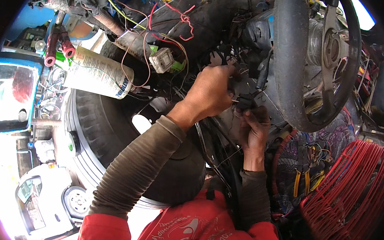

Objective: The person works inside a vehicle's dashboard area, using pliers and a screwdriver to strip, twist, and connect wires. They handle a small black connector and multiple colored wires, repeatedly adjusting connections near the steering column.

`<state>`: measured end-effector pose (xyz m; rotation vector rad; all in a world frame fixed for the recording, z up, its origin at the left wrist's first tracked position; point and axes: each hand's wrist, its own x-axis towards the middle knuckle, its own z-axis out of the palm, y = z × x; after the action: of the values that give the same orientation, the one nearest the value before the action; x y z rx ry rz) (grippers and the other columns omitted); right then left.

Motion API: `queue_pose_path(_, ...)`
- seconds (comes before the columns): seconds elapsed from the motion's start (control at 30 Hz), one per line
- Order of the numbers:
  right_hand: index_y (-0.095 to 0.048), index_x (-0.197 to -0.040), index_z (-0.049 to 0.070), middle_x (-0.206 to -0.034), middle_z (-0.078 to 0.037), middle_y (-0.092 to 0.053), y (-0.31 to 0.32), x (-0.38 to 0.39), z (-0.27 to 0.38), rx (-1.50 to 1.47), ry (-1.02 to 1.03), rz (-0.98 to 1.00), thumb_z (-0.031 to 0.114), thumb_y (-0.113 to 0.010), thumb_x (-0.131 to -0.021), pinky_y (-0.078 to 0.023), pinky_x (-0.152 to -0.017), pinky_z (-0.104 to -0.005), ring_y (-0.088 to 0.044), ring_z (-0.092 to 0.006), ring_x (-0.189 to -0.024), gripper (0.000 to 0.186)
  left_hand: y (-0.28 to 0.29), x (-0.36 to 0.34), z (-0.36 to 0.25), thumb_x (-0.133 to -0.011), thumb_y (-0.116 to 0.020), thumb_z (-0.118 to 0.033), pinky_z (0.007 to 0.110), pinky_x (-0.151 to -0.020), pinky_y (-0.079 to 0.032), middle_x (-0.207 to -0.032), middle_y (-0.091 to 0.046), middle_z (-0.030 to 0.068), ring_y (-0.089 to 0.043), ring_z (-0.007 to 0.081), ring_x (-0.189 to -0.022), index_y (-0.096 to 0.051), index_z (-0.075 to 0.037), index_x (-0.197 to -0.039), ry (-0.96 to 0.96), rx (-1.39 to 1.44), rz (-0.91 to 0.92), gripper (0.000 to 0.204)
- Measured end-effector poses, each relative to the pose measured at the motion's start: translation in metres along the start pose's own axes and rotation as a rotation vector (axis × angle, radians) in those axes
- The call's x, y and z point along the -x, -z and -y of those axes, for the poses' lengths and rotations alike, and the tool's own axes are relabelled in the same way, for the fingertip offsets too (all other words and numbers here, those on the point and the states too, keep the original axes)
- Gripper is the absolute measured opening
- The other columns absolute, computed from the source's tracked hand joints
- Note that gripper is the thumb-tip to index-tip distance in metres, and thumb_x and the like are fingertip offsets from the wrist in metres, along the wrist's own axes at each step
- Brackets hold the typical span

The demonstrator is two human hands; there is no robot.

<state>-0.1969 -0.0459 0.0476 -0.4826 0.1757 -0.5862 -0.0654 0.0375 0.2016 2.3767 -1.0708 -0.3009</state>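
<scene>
- Over a cluttered cab or engine space, the left hand [214, 90] bends inward from the wrist, its back turned up and the fingers curled; its fingertips are hidden, so I cannot tell whether that grip is closed on anything
- Just below and to its right, the right hand [255, 127] has a narrow grip, thumb and fingers pinched on a small black connector [246, 101]
- That connector sits between the two hands – near the left knuckles, at the right fingertips – with short thin wire ends beside it
- To the right stands a big black steering wheel [290, 69], its rim close to the hands
- Beyond the left hand, a pale plug block [162, 60] hangs among loose wires, with a twisted red wire [188, 25] above it
- Left of the hands, a white bottle [98, 73] lies tilted above a large black tyre [109, 136], which is partly covered by the left sleeve [141, 165]
- At lower right, a tool with yellow handles [302, 183] lies on a patterned seat [288, 157], beside a red corded chair [353, 196]
</scene>
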Motion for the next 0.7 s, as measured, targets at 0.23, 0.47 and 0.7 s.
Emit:
queue_pose_path(0.23, -0.067, -0.099, 0.002, -0.111, -0.014, -0.074, -0.001, 0.001, 0.001, -0.015, -0.012, 0.002, -0.007, -0.079, -0.082, -0.061, -0.091, -0.0423, -0.072, -0.0229, -0.1, 0.022, -0.004, 0.005, -0.007, -0.072, -0.073, -0.002, 0.05, -0.09, -0.056, -0.097, -0.072, 0.0288, -0.07, 0.0463, -0.098, -0.069, 0.003, -0.109, 0.042, 0.036, -0.021, 0.038)
queue_pose_path(0.47, -0.067, -0.103, 0.0, -0.109, -0.014, -0.074, -0.004, 0.005, -0.004, 0.048, -0.007, -0.028, -0.006, -0.08, -0.082, -0.061, -0.091, -0.0402, -0.072, -0.0221, -0.098, 0.026, 0.0, 0.007, -0.013, -0.071, -0.072, -0.002, 0.05, -0.089, -0.056, -0.094, -0.072, 0.0291, -0.07, 0.0465, -0.095, -0.069, 0.006, -0.1, 0.087, -0.055, -0.022, 0.03)
queue_pose_path(0.7, -0.068, -0.107, -0.002, -0.107, -0.01, -0.074, 0.008, 0.012, -0.003, 0.181, -0.085, 0.032, -0.008, -0.079, -0.081, -0.059, -0.092, -0.0353, -0.07, -0.0178, -0.103, 0.03, -0.008, 0.005, -0.001, -0.072, -0.068, 0.001, 0.05, -0.088, -0.056, -0.093, -0.071, 0.0291, -0.07, 0.0478, -0.096, -0.069, 0.005, -0.096, 0.098, -0.097, 0.02, 0.025)
